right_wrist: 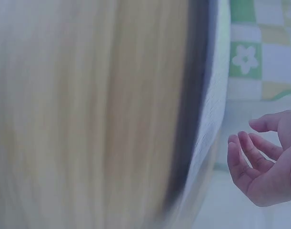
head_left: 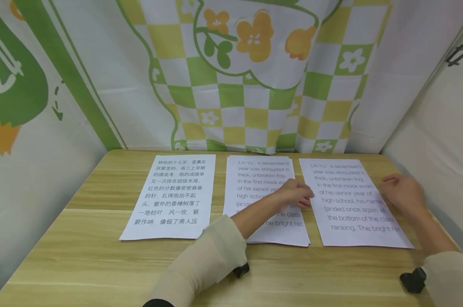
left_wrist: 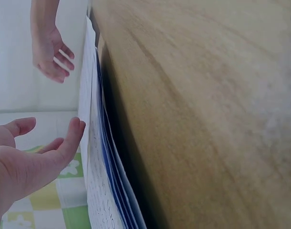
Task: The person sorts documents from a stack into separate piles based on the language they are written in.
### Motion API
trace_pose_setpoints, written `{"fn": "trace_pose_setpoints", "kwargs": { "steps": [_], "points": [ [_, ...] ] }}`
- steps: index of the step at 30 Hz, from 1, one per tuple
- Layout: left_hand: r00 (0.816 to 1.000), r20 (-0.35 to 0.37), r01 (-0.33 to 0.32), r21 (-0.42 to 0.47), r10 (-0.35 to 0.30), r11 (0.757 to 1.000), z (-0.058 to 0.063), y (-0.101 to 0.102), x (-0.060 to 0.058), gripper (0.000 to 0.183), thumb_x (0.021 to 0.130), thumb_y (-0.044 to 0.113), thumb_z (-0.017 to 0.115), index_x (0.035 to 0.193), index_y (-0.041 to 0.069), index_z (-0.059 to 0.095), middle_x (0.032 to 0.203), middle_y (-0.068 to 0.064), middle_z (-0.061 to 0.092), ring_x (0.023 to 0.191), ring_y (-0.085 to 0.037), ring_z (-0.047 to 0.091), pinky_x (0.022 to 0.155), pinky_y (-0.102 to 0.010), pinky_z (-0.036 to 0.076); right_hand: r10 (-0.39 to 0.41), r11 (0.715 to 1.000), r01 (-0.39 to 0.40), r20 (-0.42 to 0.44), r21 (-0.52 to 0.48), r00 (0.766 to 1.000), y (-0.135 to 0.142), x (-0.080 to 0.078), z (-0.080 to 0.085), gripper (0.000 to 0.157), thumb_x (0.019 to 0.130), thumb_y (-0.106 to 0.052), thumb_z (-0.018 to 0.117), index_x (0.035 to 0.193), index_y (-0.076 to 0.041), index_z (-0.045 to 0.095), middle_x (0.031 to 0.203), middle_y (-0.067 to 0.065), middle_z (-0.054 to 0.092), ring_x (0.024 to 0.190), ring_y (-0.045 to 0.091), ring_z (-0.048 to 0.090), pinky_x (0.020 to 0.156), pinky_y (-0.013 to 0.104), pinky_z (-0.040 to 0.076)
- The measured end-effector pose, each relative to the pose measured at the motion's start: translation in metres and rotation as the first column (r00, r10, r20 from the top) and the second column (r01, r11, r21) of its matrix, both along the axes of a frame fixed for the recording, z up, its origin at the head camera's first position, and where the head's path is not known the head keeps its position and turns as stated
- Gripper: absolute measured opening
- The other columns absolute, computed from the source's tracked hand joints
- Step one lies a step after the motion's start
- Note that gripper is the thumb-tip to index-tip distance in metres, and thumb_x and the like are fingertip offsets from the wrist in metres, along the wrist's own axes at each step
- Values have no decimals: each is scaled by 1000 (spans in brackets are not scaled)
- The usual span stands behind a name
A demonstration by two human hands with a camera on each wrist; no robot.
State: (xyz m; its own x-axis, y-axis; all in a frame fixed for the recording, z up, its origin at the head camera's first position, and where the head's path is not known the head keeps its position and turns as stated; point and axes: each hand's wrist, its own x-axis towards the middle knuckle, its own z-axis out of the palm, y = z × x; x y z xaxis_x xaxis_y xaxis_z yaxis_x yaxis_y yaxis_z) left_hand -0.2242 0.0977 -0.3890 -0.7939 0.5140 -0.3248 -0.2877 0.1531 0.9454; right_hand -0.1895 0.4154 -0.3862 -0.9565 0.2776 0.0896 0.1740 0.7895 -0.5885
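Three printed paper piles lie in a row on the wooden table. My left hand [head_left: 294, 194] is above the right side of the middle pile of English-text sheets [head_left: 254, 175], near the left edge of the right-hand English sheets [head_left: 350, 204]. In the left wrist view its fingers [left_wrist: 69, 143] are loosely bent and hold nothing. My right hand [head_left: 402, 192] is beside the right edge of the right-hand sheets. Its fingers [right_wrist: 235, 157] curve loosely in the right wrist view, with nothing between them. Whether either hand touches paper, I cannot tell.
A sheet with Chinese text [head_left: 174, 200] lies on the left of the wooden table [head_left: 101, 264]. Behind the table hangs a green and yellow checked curtain [head_left: 235, 102]. Pale fabric walls stand on both sides. The middle pile's sheets are slightly offset.
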Motion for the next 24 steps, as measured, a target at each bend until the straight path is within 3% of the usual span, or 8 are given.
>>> {"fn": "trace_pose_setpoints", "kwargs": {
  "steps": [2, 9, 17, 21, 24],
  "points": [
    [1000, -12, 9, -6, -9, 1000, 2, -2, 2, 44, 98, 5, 64, 138, -13, 56, 112, -24, 70, 105, -36, 72, 88, -36, 64, 37, 999, -37, -12, -14, 999, -10, 0, 5, 41, 97, -17, 63, 124, 14, 62, 97, 25, 71, 68, 9, 61, 55, 22, 53],
    [992, -111, 56, -43, -60, 998, 14, -24, 8, 44, 101, 10, 62, 140, -9, 56, 122, -21, 71, 114, -35, 70, 93, -35, 62, 138, 963, -127, 31, -237, 990, -55, -3, 16, 44, 104, -17, 60, 132, 16, 56, 109, 28, 71, 74, 8, 70, 64, 22, 62],
    [983, -179, 27, -129, -50, 991, 19, -68, 8, 44, 101, 12, 62, 141, -7, 58, 127, -19, 70, 115, -31, 69, 93, -33, 61, 306, 868, -258, 49, -425, 951, -93, -5, 17, 44, 105, -13, 59, 131, 22, 53, 104, 22, 76, 78, 10, 75, 69, 27, 65],
    [983, -182, -4, -134, -21, 991, 21, -89, 7, 46, 101, 12, 62, 142, -7, 56, 131, -20, 68, 118, -34, 68, 96, -37, 60, 369, 808, -295, 48, -511, 928, -108, -7, 13, 43, 104, -9, 61, 131, 23, 52, 101, 20, 77, 80, 11, 76, 72, 31, 66],
    [983, -184, -30, -145, 3, 989, 26, -103, 7, 47, 101, 13, 61, 144, -7, 55, 132, -21, 67, 119, -35, 67, 97, -37, 60, 397, 780, -299, 67, -549, 915, -118, -8, 12, 43, 103, -8, 62, 131, 22, 52, 102, 19, 77, 82, 13, 77, 74, 32, 66]
  ]
}}
